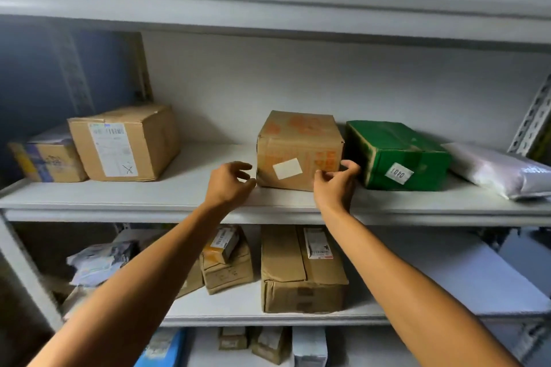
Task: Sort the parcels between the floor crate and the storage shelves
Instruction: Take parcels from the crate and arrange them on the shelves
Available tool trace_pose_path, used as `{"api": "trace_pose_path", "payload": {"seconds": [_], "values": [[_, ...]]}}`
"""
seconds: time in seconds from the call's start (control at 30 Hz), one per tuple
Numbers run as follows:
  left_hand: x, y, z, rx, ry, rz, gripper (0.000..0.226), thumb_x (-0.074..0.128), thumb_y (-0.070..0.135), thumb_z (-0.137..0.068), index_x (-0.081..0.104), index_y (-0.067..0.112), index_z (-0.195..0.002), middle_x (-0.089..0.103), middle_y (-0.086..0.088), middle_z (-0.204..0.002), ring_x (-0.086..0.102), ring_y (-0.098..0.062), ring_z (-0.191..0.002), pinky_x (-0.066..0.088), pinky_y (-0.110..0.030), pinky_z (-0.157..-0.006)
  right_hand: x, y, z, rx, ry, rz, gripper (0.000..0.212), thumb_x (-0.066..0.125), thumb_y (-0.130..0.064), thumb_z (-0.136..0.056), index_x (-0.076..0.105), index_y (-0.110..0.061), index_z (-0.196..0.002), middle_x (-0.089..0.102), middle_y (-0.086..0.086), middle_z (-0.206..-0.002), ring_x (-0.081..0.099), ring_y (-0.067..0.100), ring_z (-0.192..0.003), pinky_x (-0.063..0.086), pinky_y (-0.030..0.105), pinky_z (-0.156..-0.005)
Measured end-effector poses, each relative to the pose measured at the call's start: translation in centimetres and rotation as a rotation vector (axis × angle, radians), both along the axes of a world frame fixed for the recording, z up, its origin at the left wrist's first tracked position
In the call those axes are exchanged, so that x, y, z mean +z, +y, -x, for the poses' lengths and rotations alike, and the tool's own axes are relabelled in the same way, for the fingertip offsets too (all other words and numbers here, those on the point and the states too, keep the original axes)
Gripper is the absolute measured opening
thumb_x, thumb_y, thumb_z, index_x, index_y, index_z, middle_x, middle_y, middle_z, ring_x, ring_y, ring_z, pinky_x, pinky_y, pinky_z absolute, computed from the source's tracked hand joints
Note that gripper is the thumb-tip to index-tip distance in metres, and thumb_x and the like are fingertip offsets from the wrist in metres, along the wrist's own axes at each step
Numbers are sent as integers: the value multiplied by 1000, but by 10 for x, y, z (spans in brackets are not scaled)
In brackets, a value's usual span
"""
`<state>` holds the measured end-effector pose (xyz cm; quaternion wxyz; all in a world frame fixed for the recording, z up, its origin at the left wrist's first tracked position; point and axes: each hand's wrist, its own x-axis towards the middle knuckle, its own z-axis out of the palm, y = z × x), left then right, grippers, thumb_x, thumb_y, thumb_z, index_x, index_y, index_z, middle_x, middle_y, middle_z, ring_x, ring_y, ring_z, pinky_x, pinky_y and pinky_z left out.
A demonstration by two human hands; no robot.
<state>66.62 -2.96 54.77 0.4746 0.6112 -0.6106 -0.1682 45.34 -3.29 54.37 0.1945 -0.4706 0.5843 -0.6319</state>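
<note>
A brown cardboard box (298, 146) with orange print and a blank white label stands on the middle shelf (179, 197). My left hand (228, 185) hovers just left of its front lower corner, fingers loosely curled and holding nothing. My right hand (337, 183) is at the box's front right corner, with its fingers touching the box face and its thumb reaching into the gap beside the green box (396, 155). The floor crate is out of view.
Left on the same shelf sit a labelled cardboard box (125, 143) and a smaller blue-and-brown box (47, 162). A white padded bag (501, 170) lies at the far right. The shelf below (268, 317) carries several cardboard parcels and crumpled mailers. More parcels lie beneath.
</note>
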Motion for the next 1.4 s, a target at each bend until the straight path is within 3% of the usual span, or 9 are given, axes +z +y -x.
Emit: {"api": "trace_pose_path", "payload": {"seconds": [0.17, 0.33, 0.5, 0.7, 0.83, 1.07, 1.2, 1.27, 1.4], "values": [[0, 16, -55, 152, 31, 72, 30, 73, 17, -87, 73, 20, -117, 75, -1, -106, 70, -8, -85, 60, -32, -83, -18, 13, -54, 232, 50, 138, 40, 70, -9, -89, 42, -26, -112, 57, -7, -87, 58, 2, -77, 46, 15, -64], [12, 34, -120, 363, 85, 139, 49, 78, 23, -86, 59, 17, -131, 60, -6, -128, 61, -22, -113, 54, -44, -101, -10, 15, -131, 594, 114, 74, 29, 67, -7, -88, 58, -34, -95, 62, -6, -88, 61, -4, -75, 47, 9, -60], [23, 47, -182, 550, 127, 108, 89, 87, 27, -76, 38, 20, -149, 36, -12, -148, 39, -31, -136, 35, -49, -117, 5, 14, -199, 816, 169, -3, 38, 68, -11, -91, 60, -27, -125, 62, -8, -106, 64, 6, -93, 49, 8, -69], [51, 38, -235, 487, 119, 34, 123, 93, 21, -69, 12, 18, -162, 22, -12, -165, 21, -33, -151, 21, -55, -124, 23, -3, -254, 943, 303, -98, 83, 72, -16, -90, 27, -28, -159, 46, 6, -151, 48, 18, -136, 45, 31, -108], [57, 29, -245, 357, 219, 101, 90, 91, 15, -70, 38, 25, -142, 53, -5, -142, 47, -30, -137, 42, -50, -113, 32, -17, -275, 1026, 308, -196, 101, 72, -9, -88, 8, -32, -162, 28, 6, -165, 32, 21, -149, 37, 29, -113], [46, 23, -254, 357, 227, 104, 77, 90, 18, -68, 56, 14, -137, 54, -12, -136, 54, -30, -124, 49, -50, -106, 29, -21, -286, 1046, 157, -298, 118, 73, 6, -79, -2, -30, -162, 26, 6, -165, 32, 19, -146, 44, 42, -113], [36, 36, -257, 268, 332, 209, 45, 83, -2, -74, 65, 22, -109, 68, 0, -108, 67, -19, -105, 59, -21, -74, 19, -17, -272, 1044, 89, -263, 116, 74, 10, -78, 3, -27, -162, 22, 7, -166, 33, 16, -144, 47, 32, -104], [30, 46, -258, 204, 321, 230, 43, 78, -6, -78, 61, 29, -97, 68, 2, -102, 69, -12, -97, 63, -28, -75, 17, -17, -265, 1033, 59, -235, 112, 77, 8, -79, 9, -25, -162, 16, 7, -168, 31, 27, -149, 43, 35, -111], [23, 66, -258, 34, 343, 153, 52, 69, -11, -85, 58, 36, -104, 66, -3, -118, 65, -30, -115, 56, -59, -94, 12, -10, -250, 954, 118, -154, 106, 83, -3, -79, 18, -27, -159, 24, 5, -164, 39, 28, -142, 45, 40, -111]]}}
